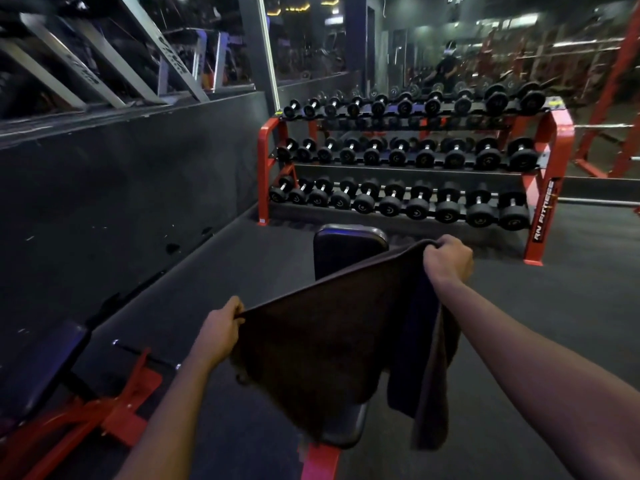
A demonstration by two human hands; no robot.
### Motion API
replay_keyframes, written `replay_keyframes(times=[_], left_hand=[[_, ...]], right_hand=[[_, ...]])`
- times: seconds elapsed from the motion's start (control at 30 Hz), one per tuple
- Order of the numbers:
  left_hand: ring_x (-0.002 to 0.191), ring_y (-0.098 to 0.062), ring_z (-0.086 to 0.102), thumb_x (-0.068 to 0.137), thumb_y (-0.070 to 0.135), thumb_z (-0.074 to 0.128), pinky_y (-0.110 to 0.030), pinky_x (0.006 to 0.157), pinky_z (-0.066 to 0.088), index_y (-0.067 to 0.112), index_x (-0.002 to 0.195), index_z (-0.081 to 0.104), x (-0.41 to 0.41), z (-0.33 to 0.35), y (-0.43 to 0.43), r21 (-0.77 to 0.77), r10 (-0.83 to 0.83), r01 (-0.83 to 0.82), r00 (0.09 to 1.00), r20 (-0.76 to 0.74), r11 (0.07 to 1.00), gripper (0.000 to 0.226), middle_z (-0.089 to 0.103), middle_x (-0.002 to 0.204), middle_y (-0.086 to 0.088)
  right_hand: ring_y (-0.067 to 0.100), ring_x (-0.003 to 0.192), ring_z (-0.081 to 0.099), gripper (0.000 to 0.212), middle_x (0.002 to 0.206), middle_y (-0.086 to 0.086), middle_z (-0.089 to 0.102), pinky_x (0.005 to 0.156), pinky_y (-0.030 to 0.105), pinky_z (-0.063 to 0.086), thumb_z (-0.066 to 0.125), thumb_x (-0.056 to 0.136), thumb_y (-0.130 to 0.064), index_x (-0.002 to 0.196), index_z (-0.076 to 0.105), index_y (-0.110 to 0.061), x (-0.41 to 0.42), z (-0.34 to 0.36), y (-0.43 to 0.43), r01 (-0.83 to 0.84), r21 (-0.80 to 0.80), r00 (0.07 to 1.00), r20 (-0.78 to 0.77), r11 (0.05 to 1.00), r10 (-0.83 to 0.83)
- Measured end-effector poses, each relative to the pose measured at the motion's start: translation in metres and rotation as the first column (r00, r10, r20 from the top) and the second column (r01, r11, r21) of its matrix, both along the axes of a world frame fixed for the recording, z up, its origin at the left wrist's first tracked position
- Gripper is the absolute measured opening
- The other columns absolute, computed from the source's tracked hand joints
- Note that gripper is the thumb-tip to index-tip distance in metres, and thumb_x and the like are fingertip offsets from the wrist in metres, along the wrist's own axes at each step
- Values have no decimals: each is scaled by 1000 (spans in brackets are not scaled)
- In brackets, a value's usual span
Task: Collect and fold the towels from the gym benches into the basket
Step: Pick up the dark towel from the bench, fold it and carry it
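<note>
A dark brown towel [322, 344] hangs stretched between both my hands above a black padded gym bench [346, 251]. My left hand [221, 329] pinches its near left corner. My right hand [448, 259] grips the far right corner, higher and further away. A darker blue-black cloth [412, 368] hangs under my right forearm, beside the towel's drooping right edge. The towel hides most of the bench; only the far end of the pad and a near corner [349, 431] show. No basket is in view.
A red three-tier dumbbell rack [543, 216] full of black dumbbells stands ahead against a mirrored wall. A second bench with a red frame [128, 407] sits at lower left. A dark low wall [121, 188] runs along the left. Dark rubber floor [554, 306] lies to the right.
</note>
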State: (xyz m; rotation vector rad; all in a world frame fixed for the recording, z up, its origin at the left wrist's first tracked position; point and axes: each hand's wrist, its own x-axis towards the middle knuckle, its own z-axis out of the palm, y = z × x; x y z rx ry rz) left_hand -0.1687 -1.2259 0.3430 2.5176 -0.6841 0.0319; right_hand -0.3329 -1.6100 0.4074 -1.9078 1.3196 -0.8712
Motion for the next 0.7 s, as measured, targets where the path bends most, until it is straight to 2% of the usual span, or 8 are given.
replay_keyframes(times=[0.1,0.17,0.2,0.27,0.33,0.4,0.53,0.7], left_hand=[[78,-36,62,94,5,47,-36,69,49,13,99,46,-4,-7,-8,-55,228,-225,973,45,973,10,57,79,-12],[80,-37,59,96,15,48,-41,72,48,14,95,43,-9,-2,-20,-51,339,-337,941,20,940,6,56,80,-14],[81,-37,60,95,20,52,-41,74,49,14,93,43,-10,2,-27,-36,345,-345,939,-11,938,11,57,81,-14],[82,-33,61,92,24,60,-36,75,49,15,90,44,-14,6,-43,20,256,-255,963,-79,967,18,60,84,-11],[76,-24,59,89,22,64,-32,72,47,18,86,43,-22,7,-61,21,72,-69,988,-136,997,21,58,79,-2],[70,-16,54,88,19,64,-33,70,45,20,84,44,-31,10,-80,-29,-112,109,979,-169,994,21,56,73,3],[76,-11,58,92,14,56,-31,73,46,25,90,49,-46,19,-110,-68,-293,285,939,-177,956,12,63,83,7],[87,-9,65,90,14,61,-32,81,52,35,91,53,-43,29,-112,-147,-295,272,942,-161,951,23,68,91,9]], right_hand=[[39,109,60,32,117,18,64,85,37,48,58,85,-15,116,56,-10,12,-7,-1,-81,114,991,-97,990,93],[41,115,58,40,123,22,60,87,38,47,55,87,-13,125,44,-7,18,-15,5,-189,194,960,-170,963,222],[40,114,58,34,122,22,60,89,38,47,52,88,-12,122,46,-8,18,-19,12,-253,214,938,-186,944,293],[36,100,64,16,109,18,67,80,38,52,50,89,-12,102,58,-15,15,-30,28,-370,249,890,-182,895,418],[25,69,67,20,83,11,71,56,30,54,56,82,-5,76,67,-19,9,-43,51,-484,295,836,-121,824,535],[15,52,61,24,66,3,69,47,24,48,63,77,1,66,70,-20,5,-51,79,-601,348,763,-19,719,646],[8,70,66,15,75,-1,74,64,26,51,70,82,-8,79,76,-21,11,-56,117,-779,281,612,146,561,777],[5,71,68,15,82,2,76,58,18,51,70,86,-8,86,76,-21,18,-46,131,-794,218,608,264,568,749]])
